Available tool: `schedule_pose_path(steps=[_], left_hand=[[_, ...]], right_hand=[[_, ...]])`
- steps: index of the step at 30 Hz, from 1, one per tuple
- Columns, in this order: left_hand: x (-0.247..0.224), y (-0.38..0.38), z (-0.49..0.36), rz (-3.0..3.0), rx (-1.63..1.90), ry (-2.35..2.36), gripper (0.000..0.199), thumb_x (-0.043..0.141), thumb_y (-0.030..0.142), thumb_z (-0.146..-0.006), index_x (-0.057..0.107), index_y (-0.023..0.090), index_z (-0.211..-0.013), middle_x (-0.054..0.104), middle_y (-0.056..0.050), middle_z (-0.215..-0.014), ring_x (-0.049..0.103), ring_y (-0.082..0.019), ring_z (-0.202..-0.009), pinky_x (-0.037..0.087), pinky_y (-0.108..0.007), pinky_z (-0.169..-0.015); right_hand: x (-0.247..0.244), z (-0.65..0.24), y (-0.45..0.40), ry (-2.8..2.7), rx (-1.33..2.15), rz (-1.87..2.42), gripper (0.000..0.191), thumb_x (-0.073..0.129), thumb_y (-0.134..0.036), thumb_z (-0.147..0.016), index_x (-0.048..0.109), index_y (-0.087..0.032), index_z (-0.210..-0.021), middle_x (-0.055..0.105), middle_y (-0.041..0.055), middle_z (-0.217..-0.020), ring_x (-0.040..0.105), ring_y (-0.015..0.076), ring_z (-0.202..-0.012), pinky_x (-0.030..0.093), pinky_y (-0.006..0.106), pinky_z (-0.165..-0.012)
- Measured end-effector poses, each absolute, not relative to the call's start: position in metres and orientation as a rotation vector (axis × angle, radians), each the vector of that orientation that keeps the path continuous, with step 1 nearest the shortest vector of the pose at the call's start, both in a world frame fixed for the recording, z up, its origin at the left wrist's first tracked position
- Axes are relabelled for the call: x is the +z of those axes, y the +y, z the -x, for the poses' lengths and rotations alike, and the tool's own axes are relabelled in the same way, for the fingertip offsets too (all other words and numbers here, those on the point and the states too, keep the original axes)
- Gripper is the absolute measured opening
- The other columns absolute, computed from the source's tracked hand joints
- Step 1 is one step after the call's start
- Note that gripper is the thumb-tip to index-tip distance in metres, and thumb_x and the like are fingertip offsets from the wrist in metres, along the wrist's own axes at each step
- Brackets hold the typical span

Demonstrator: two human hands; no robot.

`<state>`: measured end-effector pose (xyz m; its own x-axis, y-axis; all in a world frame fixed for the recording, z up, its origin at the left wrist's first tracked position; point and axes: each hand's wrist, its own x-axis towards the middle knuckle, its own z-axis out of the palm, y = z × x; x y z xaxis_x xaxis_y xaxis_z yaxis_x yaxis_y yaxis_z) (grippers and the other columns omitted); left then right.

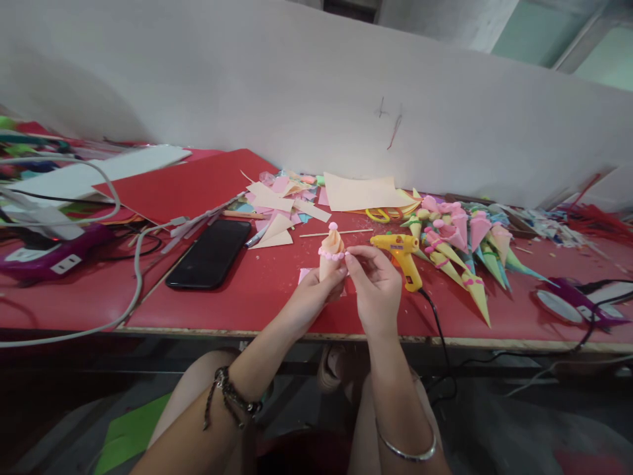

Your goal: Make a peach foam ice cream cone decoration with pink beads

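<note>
My left hand (312, 295) is wrapped round the lower part of a small cream paper cone (327, 266), held upright above the red table (281, 307). Peach swirls top the cone, with a pink ball at the tip and a ring of pink beads round the rim. At the right side of that ring, the thumb and forefinger of my right hand (378, 287) pinch together at a small pink piece. A yellow glue gun (403, 254) lies just right of my right hand.
Finished paper cones (457, 231) are piled at the right. A black phone (211, 256), paper scraps (277, 204) and a thin stick (336, 233) lie left and behind. Purple power strips (59, 254) with cables sit at both sides.
</note>
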<state>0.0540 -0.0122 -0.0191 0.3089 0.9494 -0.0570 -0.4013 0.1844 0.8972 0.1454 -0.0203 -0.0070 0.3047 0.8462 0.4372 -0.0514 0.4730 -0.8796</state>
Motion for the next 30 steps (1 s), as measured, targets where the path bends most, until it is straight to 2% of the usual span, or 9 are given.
schedule_pose_path(steps=[11,15,23,26,30], left_hand=[[-0.0121,-0.0165,-0.0556,-0.863,1.076,0.688,0.04,0.069,0.039,-0.06,0.036,0.018,-0.058,0.026,0.011,-0.044,0.019,-0.003,-0.041,0.012,-0.02,-0.041],[-0.0103,-0.0178,-0.0543,-0.865,1.026,0.639,0.038,0.069,0.038,-0.062,0.036,0.018,-0.061,0.025,0.012,-0.044,0.016,-0.002,-0.039,0.012,-0.019,-0.04],[-0.0152,-0.0163,-0.0525,-0.893,0.982,0.632,0.043,0.068,0.041,-0.063,0.032,0.019,-0.057,0.025,0.011,-0.043,0.02,-0.002,-0.037,0.014,-0.019,-0.04],[-0.0144,-0.0171,-0.0524,-0.872,0.98,0.641,0.044,0.068,0.042,-0.062,0.031,0.019,-0.057,0.024,0.012,-0.042,0.018,-0.001,-0.036,0.013,-0.018,-0.038],[-0.0122,-0.0186,-0.0512,-0.862,0.908,0.649,0.045,0.067,0.047,-0.063,0.032,0.019,-0.06,0.024,0.013,-0.041,0.016,-0.001,-0.035,0.014,-0.017,-0.036]], right_hand=[[-0.0076,-0.1463,-0.0192,-1.133,0.716,0.864,0.005,0.059,-0.022,-0.073,0.062,-0.019,-0.076,0.059,-0.0002,-0.078,0.058,0.0114,-0.073,0.049,0.026,-0.068],[-0.0074,-0.1471,-0.0194,-1.156,0.703,0.874,0.006,0.057,-0.023,-0.075,0.062,-0.019,-0.076,0.058,0.0006,-0.079,0.057,0.0117,-0.074,0.049,0.025,-0.065],[-0.0058,-0.1474,-0.0188,-1.227,0.692,0.85,0.005,0.057,-0.023,-0.074,0.061,-0.02,-0.076,0.056,0.0006,-0.079,0.056,0.0124,-0.076,0.048,0.025,-0.066],[-0.0065,-0.1475,-0.0187,-1.228,0.766,0.833,0.006,0.059,-0.023,-0.073,0.059,-0.021,-0.078,0.057,0.0001,-0.08,0.055,0.0121,-0.075,0.048,0.025,-0.067],[-0.0091,-0.148,-0.0188,-1.17,1.005,0.791,0.019,0.061,-0.025,-0.071,0.056,-0.022,-0.089,0.059,-0.0006,-0.084,0.057,0.0118,-0.079,0.048,0.025,-0.072]])
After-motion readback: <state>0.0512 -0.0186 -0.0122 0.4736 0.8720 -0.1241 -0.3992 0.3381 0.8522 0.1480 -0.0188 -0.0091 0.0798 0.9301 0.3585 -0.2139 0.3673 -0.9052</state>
